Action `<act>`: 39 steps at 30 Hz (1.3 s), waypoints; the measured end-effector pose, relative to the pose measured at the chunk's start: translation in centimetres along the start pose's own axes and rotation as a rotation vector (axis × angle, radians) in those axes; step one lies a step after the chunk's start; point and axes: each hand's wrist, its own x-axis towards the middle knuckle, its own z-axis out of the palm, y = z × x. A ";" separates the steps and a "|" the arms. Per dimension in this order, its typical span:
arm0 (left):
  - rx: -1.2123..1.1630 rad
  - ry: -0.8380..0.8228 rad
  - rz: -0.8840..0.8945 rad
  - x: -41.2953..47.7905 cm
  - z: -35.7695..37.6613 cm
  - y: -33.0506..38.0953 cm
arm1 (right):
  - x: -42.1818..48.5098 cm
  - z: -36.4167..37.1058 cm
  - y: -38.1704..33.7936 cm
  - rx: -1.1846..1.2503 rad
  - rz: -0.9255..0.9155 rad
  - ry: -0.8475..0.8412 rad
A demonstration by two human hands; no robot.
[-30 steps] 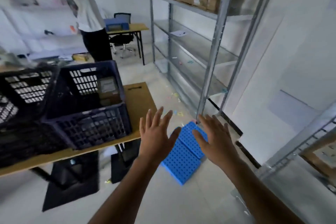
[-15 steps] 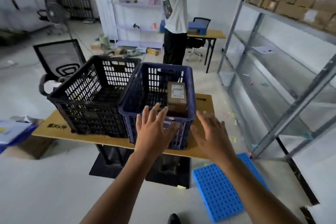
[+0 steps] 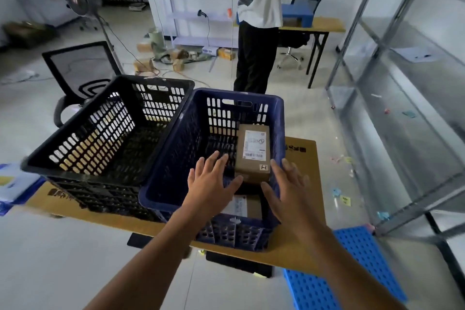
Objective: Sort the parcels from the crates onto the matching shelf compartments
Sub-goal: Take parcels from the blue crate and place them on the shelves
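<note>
Now the view faces the crates instead of the shelf rack (image 3: 402, 88) it looked at a second ago, and both hands, which half a second ago were short of the near rim, reach over the blue crate (image 3: 176, 158). I take that as the start of the next pick, with the reach nearly done and no grasp yet made. The parcel (image 3: 253, 153), a brown box with a white label, stands on end against the crate's right wall. A second parcel (image 3: 245, 205) lies flat lower down near the front wall. The black crate (image 3: 100, 133) beside it on the worktop (image 3: 300, 166) shows no parcel that I can make out. The left hand (image 3: 211, 181) is palm down, its fingers (image 3: 216, 158) spread and straight, thumb pointing at the box's lower left corner. Whether it touches I cannot tell. The right hand (image 3: 286, 184) mirrors it just beside the box's right edge, above the crate's right rim, fingers likewise wide and holding nothing. Both forearms run in from the bottom of the view, converging on the box. Another person (image 3: 256, 33) stands beyond the crates.
</note>
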 end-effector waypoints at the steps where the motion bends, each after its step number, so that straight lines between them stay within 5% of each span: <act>1: -0.011 -0.026 -0.012 1.3 0.3 -0.2 | 1.0 0.2 0.1 -0.010 0.016 -0.015; 11: -0.413 -0.322 -0.169 13.8 5.9 -1.8 | 4.5 2.7 -0.4 -0.084 0.232 0.000; 18: -0.945 -0.392 -0.346 14.8 9.3 -1.3 | 4.5 3.0 -0.2 -0.169 0.236 0.025; 25: -1.057 -0.382 -0.373 14.5 8.8 -1.5 | 4.4 3.5 0.4 -0.161 0.256 0.084; 32: -1.157 -0.367 -0.154 10.9 1.8 -1.0 | 3.3 1.8 -2.2 -0.141 0.227 0.139; 39: -1.266 -0.570 0.273 3.6 -4.6 2.4 | -3.4 -1.7 -8.8 0.663 0.227 0.480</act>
